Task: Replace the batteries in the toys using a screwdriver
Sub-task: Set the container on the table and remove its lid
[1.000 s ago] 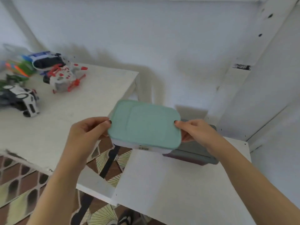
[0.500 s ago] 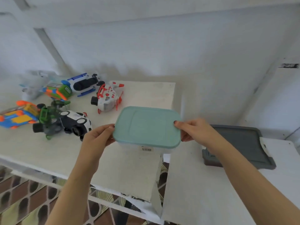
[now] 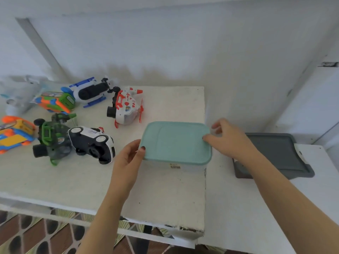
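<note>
6 bright toys (image 3: 126, 107), 1 box (image 3: 176, 142), 1 grey tray (image 3: 275, 153), 2 hands (image 3: 128, 162)

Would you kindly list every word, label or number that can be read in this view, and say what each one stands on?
Nothing here reads clearly.
Sticker on the clear box, below the teal lid: print blurred, unreadable.
Marking on the black and white toy car: blurred.
Markings on the white and red toy: too small.

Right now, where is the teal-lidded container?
Head view, centre: the teal-lidded container is at the white table's right edge, between left hand and right hand; grey tray to its right.
</note>
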A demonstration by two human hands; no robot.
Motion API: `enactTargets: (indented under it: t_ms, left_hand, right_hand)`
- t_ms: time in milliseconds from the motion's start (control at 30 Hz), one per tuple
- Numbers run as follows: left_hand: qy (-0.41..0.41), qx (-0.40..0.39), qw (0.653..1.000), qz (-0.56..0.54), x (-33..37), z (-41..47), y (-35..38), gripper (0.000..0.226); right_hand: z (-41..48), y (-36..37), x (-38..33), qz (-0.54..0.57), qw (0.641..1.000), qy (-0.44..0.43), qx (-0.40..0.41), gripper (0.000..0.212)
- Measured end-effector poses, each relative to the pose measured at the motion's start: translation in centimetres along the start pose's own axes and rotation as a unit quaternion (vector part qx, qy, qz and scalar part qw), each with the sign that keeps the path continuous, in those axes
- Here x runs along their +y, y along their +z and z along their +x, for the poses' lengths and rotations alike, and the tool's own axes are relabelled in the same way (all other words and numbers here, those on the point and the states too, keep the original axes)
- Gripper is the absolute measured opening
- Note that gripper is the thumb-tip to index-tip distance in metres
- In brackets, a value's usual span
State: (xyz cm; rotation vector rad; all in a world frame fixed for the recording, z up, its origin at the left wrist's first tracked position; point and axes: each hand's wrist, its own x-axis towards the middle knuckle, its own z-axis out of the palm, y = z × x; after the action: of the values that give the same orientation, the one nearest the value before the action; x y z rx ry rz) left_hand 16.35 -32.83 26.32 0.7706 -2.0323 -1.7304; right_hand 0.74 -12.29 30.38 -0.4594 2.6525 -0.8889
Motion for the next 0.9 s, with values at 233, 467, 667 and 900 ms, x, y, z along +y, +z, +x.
enactTargets:
  t_ms: [233,467,667,900]
  left_hand:
    - [0.011,-0.086,0.995,0.044,-1.0,0.0,0.5,0.121]
    - [0.067,-0.071,0.984,0.146,-2.0,1.1,-0.2,0.098]
    - [0.086,-0.053,0.986,0.134,-2.6,1.4,0.0,0.098]
    - [0.077,-0.044,0.989,0.119,-3.2,1.8,-0.1,0.102]
  right_hand:
    - [2.5,3.0,-8.1,-0.117,0.969,-0.215,-0.036,0.049]
    - [5.7,7.5,-11.5,-0.071,0.982,-0.149,-0.093,0.040]
    - [6.3,8.4,-11.8,-0.085,0.988,-0.111,-0.058,0.032]
    - [6.2,7.9,-11.8,0.001,0.993,-0.102,-0.061,0.023]
